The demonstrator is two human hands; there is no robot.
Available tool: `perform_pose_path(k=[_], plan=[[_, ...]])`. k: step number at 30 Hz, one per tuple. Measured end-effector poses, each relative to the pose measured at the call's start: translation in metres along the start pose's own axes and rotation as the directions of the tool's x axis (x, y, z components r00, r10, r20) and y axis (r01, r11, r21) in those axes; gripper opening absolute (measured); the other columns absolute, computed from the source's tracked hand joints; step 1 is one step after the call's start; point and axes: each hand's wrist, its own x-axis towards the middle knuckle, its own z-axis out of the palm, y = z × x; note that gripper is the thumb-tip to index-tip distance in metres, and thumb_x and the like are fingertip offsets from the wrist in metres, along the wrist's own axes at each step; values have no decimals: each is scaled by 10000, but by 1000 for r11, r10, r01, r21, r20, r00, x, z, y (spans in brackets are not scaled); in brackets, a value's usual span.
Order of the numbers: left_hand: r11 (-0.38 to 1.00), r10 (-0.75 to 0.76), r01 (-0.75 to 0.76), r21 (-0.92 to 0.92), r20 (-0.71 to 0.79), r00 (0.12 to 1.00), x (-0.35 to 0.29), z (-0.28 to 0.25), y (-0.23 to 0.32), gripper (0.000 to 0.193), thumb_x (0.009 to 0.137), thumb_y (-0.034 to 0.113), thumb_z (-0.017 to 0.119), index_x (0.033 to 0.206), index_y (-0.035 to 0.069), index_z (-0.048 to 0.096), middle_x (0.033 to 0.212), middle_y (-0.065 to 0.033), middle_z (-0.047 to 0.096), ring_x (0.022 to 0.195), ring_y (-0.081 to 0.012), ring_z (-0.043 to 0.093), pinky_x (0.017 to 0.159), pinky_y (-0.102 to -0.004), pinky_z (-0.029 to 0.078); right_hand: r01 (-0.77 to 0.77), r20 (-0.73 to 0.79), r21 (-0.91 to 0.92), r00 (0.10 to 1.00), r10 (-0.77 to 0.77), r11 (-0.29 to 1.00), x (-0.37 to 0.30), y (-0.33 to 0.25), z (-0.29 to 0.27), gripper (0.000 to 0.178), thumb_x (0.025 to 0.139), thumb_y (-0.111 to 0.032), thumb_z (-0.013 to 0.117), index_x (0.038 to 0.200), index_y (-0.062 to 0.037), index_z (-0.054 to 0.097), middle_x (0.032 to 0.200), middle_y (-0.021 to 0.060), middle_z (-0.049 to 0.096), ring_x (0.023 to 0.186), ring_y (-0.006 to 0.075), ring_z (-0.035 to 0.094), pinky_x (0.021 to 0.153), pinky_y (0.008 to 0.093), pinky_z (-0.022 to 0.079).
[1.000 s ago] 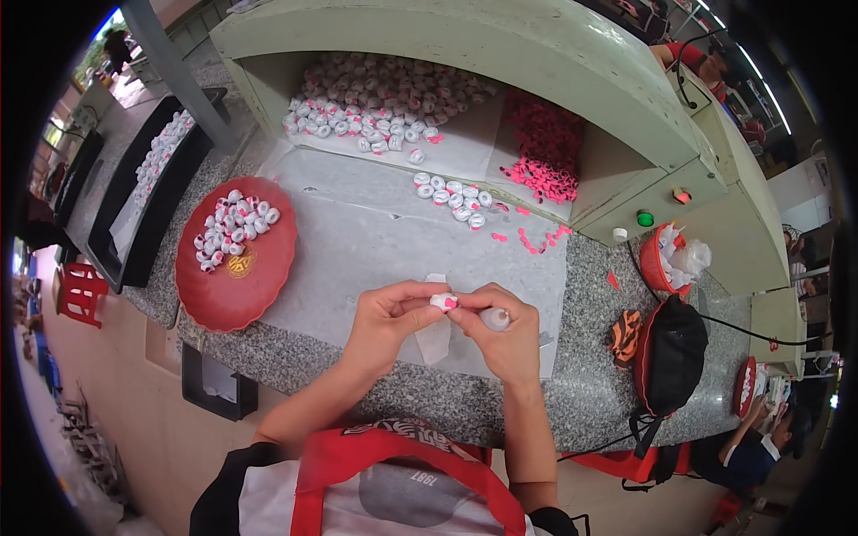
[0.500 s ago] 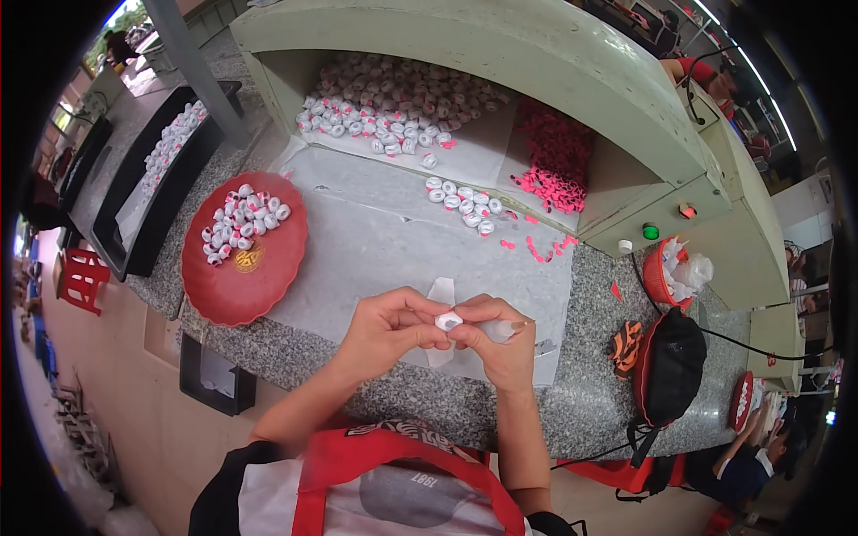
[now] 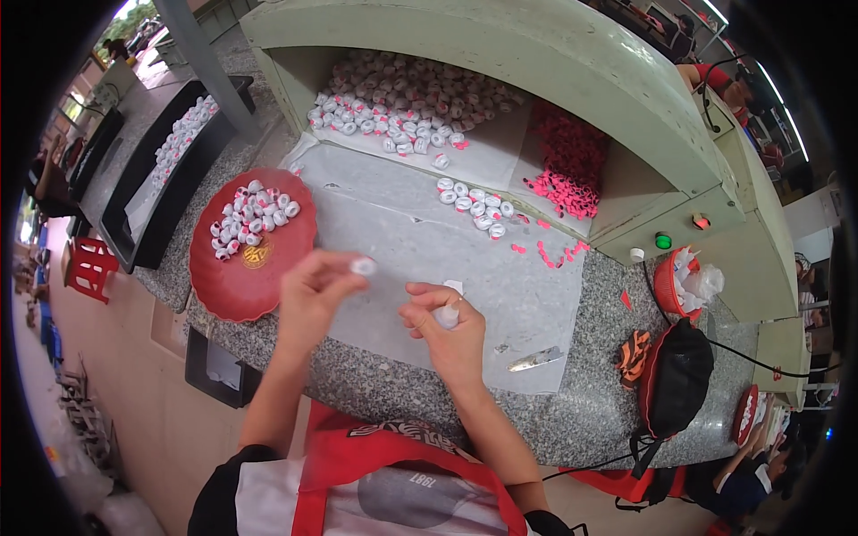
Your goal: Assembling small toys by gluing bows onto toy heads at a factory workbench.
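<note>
Between the thumb and fingertips of my left hand (image 3: 313,295) is a small round white piece (image 3: 363,266), held up beside the red plate. My right hand (image 3: 451,335) is curled around a small translucent white bottle (image 3: 445,315), partly hidden by the fingers. A white paper strip (image 3: 454,287) shows just beyond that hand. The red scalloped plate (image 3: 210,290) lies left of my left hand and bears a heap of white pieces with pink parts (image 3: 255,214). Farther back on the sheet sits a cluster of similar white pieces (image 3: 478,207).
A pale sheet (image 3: 384,313) covers the granite counter, with a blade-like metal tool (image 3: 536,359) near its right corner. The green-grey hooded box (image 3: 500,45) holds piles of white pieces and pink parts (image 3: 563,192). Rightward are a red basket (image 3: 666,286) and black pouch (image 3: 679,371).
My hands have come apart. The left one has moved left toward the red plate with the white piece, while the right has drawn left with the bottle, uncovering the metal tool.
</note>
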Motion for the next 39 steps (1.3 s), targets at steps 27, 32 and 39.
perform_pose_path(k=[27,32,39], plan=[[572,-233,489,-659,441,867,10,56,7,415,770,10,577,1168,41,465,933,-82,584,844,-194,580,819,-283,472,175,-143,12,975,-172,984,-42,-62,-46,338,729,33,562,1040,1,435,865,95,522,730,134,531,653,249,466],[709,-55,338,-619,429,902,-13,69,18,339,746,-43,588,1078,-20,521,944,-80,569,874,-197,589,796,-282,464,553,-161,-467,714,-682,689,-62,-66,-42,229,686,-57,586,891,29,536,835,105,553,670,149,535,623,245,444],[927,41,41,-372,211,977,-24,72,33,314,721,-127,574,1023,-68,510,1005,-134,527,922,-202,563,791,-286,496,602,44,-580,696,-717,549,-63,-71,-39,237,641,-5,608,869,19,548,702,118,602,554,202,592,513,270,467]])
